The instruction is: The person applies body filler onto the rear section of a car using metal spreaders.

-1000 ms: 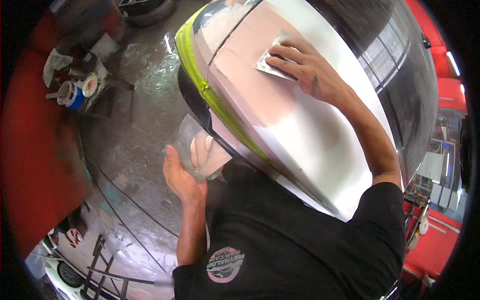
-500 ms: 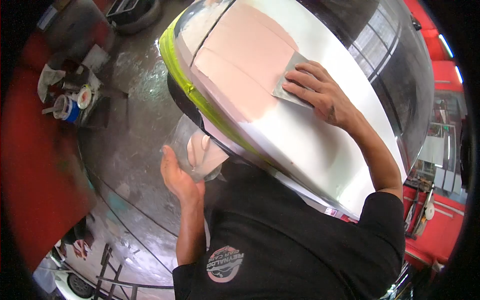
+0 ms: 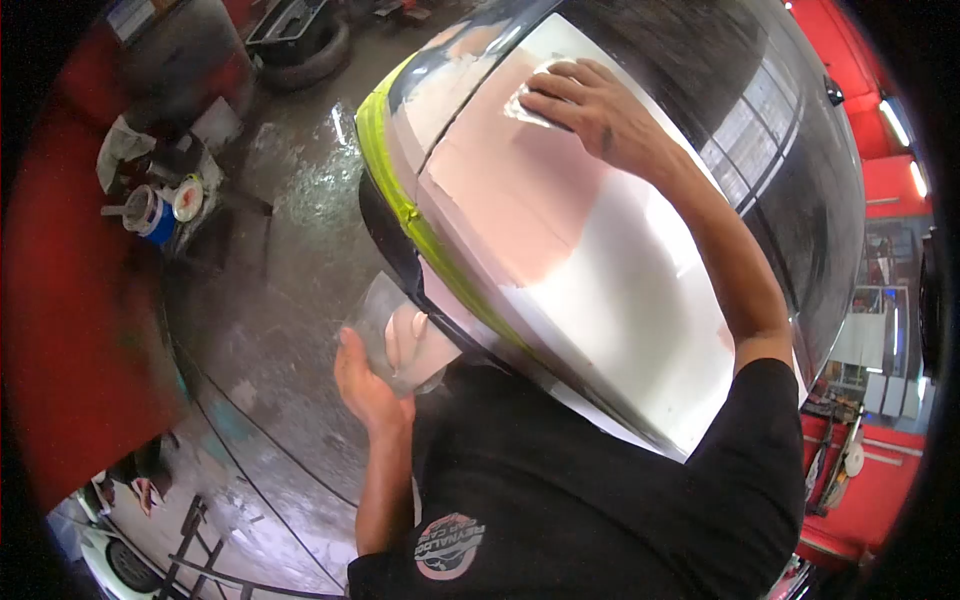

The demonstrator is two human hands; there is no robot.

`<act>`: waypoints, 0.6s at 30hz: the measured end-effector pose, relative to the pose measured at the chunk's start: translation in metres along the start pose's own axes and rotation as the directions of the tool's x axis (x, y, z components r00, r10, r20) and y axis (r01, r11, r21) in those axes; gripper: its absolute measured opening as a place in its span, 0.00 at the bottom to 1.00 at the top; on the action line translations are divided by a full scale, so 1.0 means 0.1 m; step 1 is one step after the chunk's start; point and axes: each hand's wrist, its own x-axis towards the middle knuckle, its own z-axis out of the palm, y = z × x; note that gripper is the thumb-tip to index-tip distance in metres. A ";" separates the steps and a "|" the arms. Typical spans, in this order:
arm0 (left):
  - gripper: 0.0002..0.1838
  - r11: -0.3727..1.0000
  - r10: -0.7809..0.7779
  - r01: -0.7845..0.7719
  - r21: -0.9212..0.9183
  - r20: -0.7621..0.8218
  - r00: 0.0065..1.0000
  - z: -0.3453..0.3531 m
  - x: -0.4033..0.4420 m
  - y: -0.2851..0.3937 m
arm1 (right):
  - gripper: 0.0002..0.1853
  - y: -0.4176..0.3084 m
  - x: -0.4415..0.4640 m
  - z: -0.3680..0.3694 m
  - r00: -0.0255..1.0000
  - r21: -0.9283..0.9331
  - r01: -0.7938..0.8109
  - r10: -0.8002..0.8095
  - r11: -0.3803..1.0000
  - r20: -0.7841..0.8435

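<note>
My right hand [image 3: 600,110] presses a thin flat spreader [image 3: 528,106] against the upper part of a pink filler patch [image 3: 520,200] on the white car panel [image 3: 640,290]. Yellow-green tape [image 3: 390,170] runs along the panel's left edge. Low at the centre, my left hand [image 3: 368,385] holds a clear sheet [image 3: 375,320] carrying pink paste [image 3: 403,335]; the fingers beneath it are largely hidden.
At the left, a blue and white tub [image 3: 150,212] and a round lid [image 3: 188,199] rest on a stand. Cables [image 3: 270,430] cross the floor. A tire [image 3: 305,62] lies at the top. Another person's hand [image 3: 147,495] shows at lower left.
My right hand first moved down and right across the panel with the spreader, and is now back up near the patch's top. The left hand with the sheet has barely moved.
</note>
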 end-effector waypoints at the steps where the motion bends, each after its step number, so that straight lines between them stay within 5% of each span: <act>1: 0.22 1.000 0.002 -0.002 -0.011 -0.008 1.000 -0.05 0.01 0.00 | 0.18 0.04 0.06 0.08 1.000 0.002 0.003 -0.003 1.000 0.000; 13: 0.21 0.999 0.029 -0.029 -0.032 -0.010 1.000 -0.26 0.04 0.01 | 0.23 0.09 0.34 0.44 0.999 0.048 -0.009 0.006 0.999 0.052; 18: 0.23 1.000 0.020 -0.020 -0.020 -0.013 1.000 -0.22 0.04 0.01 | 0.31 0.05 0.20 0.32 0.997 0.243 -0.015 -0.003 0.970 0.071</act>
